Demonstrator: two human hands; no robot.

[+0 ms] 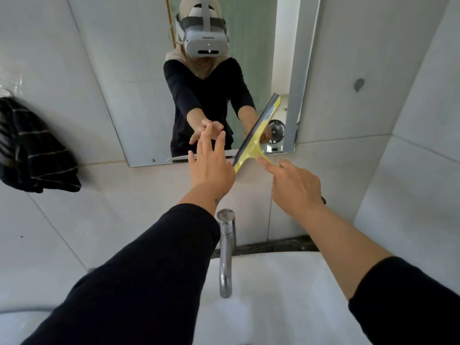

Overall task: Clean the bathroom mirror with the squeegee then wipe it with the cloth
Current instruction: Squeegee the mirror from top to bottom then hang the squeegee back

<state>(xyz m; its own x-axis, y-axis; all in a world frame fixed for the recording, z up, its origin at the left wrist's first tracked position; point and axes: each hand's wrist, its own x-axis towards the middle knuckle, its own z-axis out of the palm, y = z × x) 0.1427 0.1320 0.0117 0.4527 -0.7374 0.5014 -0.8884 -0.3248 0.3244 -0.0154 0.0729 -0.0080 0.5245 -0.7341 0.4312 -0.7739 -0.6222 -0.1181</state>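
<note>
The bathroom mirror (139,78) hangs on the white tiled wall above the sink. A yellow squeegee (258,131) with a grey rubber blade lies tilted against the mirror's lower right part. My right hand (293,185) is shut on the squeegee's yellow handle, forefinger stretched along it. My left hand (210,163) is open with fingers spread, its fingertips touching the glass just left of the blade. A dark striped cloth (32,148) hangs on the wall at the far left, away from both hands.
A chrome tap (226,247) rises from the white sink (273,295) right below my arms. The mirror shows a person with a headset, a small fan and a green door. A side wall closes in on the right.
</note>
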